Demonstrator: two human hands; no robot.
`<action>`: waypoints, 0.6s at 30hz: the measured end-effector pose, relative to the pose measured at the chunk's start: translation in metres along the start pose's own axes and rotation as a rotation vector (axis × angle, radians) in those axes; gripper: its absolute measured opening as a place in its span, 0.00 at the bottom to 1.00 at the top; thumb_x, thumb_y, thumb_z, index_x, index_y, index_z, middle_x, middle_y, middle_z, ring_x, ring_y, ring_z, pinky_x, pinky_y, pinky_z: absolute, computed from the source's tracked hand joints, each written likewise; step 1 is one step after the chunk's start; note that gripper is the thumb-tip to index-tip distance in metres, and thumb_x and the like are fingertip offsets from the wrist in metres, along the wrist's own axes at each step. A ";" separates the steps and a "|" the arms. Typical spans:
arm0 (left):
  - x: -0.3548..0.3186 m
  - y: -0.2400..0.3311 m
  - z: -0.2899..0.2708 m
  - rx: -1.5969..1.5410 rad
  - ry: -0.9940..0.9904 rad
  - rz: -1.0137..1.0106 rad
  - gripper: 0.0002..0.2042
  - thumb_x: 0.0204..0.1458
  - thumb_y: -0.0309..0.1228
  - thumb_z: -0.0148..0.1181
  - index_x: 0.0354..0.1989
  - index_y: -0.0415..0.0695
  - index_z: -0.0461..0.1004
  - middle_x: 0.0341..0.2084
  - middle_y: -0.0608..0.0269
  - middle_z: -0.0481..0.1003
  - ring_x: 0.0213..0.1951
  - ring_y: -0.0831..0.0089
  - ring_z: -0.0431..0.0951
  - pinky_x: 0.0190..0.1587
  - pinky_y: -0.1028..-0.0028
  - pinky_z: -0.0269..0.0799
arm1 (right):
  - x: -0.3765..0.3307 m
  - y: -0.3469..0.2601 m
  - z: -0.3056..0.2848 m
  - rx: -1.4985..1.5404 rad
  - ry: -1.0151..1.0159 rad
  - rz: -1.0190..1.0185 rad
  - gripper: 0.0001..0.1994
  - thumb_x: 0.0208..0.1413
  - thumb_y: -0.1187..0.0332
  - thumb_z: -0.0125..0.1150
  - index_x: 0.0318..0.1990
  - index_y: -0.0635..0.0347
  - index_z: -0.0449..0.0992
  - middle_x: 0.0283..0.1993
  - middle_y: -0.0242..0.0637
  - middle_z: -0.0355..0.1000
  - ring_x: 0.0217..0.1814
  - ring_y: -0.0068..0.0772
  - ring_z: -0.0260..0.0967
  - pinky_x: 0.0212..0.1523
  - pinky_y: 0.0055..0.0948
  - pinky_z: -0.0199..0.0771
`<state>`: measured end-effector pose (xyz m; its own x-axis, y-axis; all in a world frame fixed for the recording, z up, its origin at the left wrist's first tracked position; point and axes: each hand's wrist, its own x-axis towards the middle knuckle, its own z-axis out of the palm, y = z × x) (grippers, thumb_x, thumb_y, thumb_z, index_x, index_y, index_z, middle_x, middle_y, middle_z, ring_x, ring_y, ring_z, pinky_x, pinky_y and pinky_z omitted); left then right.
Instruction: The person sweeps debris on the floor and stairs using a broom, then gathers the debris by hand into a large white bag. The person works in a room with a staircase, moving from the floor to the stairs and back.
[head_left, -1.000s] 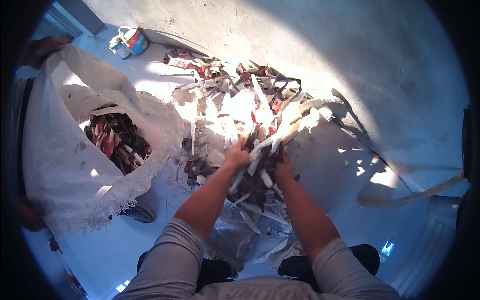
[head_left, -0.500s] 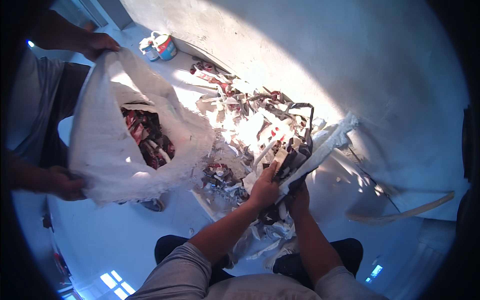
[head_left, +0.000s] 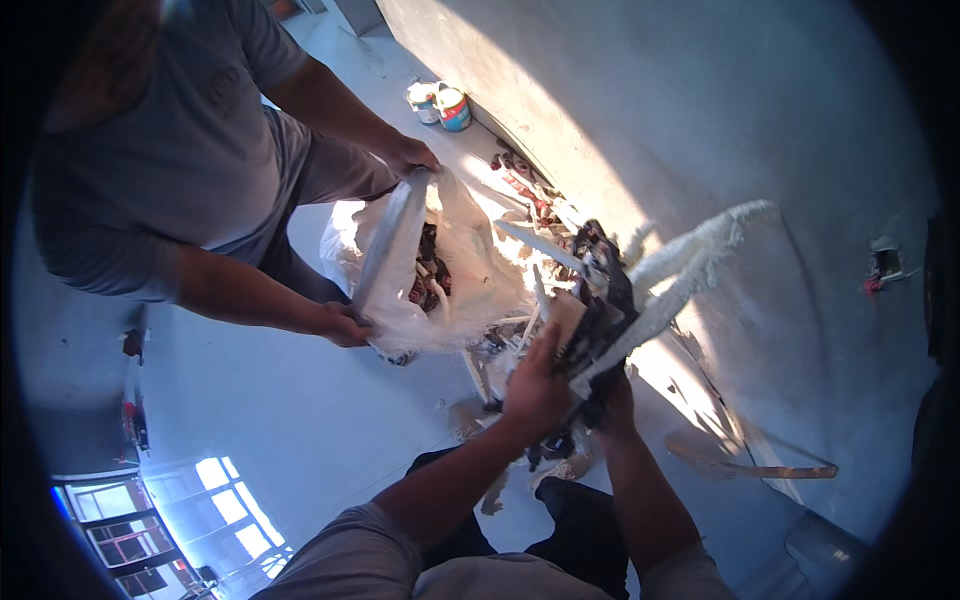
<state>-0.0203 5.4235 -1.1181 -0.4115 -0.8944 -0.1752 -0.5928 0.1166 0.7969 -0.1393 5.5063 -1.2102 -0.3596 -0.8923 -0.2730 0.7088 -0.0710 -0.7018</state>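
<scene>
"Both hands are full, aren't they?"

"They are. The left hand (head_left: 537,388) has its fingers pressed on a pale, flat piece (head_left: 568,316) at the near side of a loose bundle of scraps (head_left: 592,338), and the right hand (head_left: 615,406) grips the same bundle from the other side, its fingers mostly hidden by dark strips (head_left: 617,290)."

"Where is the bundle?"

"Up off the floor (head_left: 300,400), out in front of the body and to the right of a white sack (head_left: 482,280). Long, frayed white strips (head_left: 668,312) stick out of it to the right."

"Who has the sack?"

"A co-worker (head_left: 165,175) in a grey shirt, one hand (head_left: 412,156) at the top of its rim, the other hand (head_left: 345,325) lower down. Its mouth gapes, with dark and reddish scraps (head_left: 427,272) inside."

"Anything else lying around?"

"More scraps along the foot of the wall (head_left: 780,120), two paint buckets (head_left: 453,110) beyond them, and a wooden strip (head_left: 765,469) on the floor at the right."
</scene>
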 end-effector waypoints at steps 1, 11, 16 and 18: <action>0.006 0.018 -0.025 0.072 0.040 0.021 0.29 0.53 0.26 0.49 0.67 0.45 0.57 0.53 0.42 0.69 0.50 0.41 0.73 0.54 0.53 0.68 | 0.011 -0.006 0.024 0.175 0.058 0.099 0.20 0.64 0.63 0.52 0.61 0.59 0.65 0.52 0.35 0.71 0.52 0.28 0.69 0.52 0.29 0.71; 0.153 -0.049 -0.177 0.532 -0.060 -0.225 0.24 0.51 0.29 0.49 0.59 0.45 0.67 0.50 0.40 0.73 0.51 0.43 0.74 0.55 0.55 0.68 | 0.161 0.136 0.177 0.352 -0.011 0.265 0.20 0.64 0.73 0.49 0.63 0.53 0.65 0.52 0.33 0.73 0.50 0.27 0.72 0.49 0.31 0.74; 0.226 -0.216 -0.224 0.705 -0.131 -0.324 0.20 0.50 0.30 0.51 0.53 0.40 0.73 0.47 0.38 0.74 0.49 0.44 0.75 0.52 0.56 0.70 | 0.229 0.197 0.229 -0.605 0.028 0.252 0.33 0.53 0.72 0.55 0.69 0.55 0.56 0.52 0.48 0.74 0.52 0.46 0.74 0.52 0.35 0.73; 0.249 -0.298 -0.218 0.732 -0.044 -0.355 0.18 0.51 0.31 0.50 0.49 0.38 0.75 0.43 0.37 0.76 0.47 0.44 0.77 0.49 0.56 0.72 | 0.259 0.216 0.237 -0.870 -0.029 0.354 0.27 0.52 0.71 0.54 0.62 0.58 0.63 0.51 0.51 0.74 0.53 0.48 0.73 0.52 0.38 0.72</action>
<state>0.2049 5.0723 -1.2727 -0.1315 -0.9153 -0.3808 -0.9891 0.0953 0.1125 0.0644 5.1546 -1.2769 -0.1861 -0.8102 -0.5558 0.0671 0.5539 -0.8299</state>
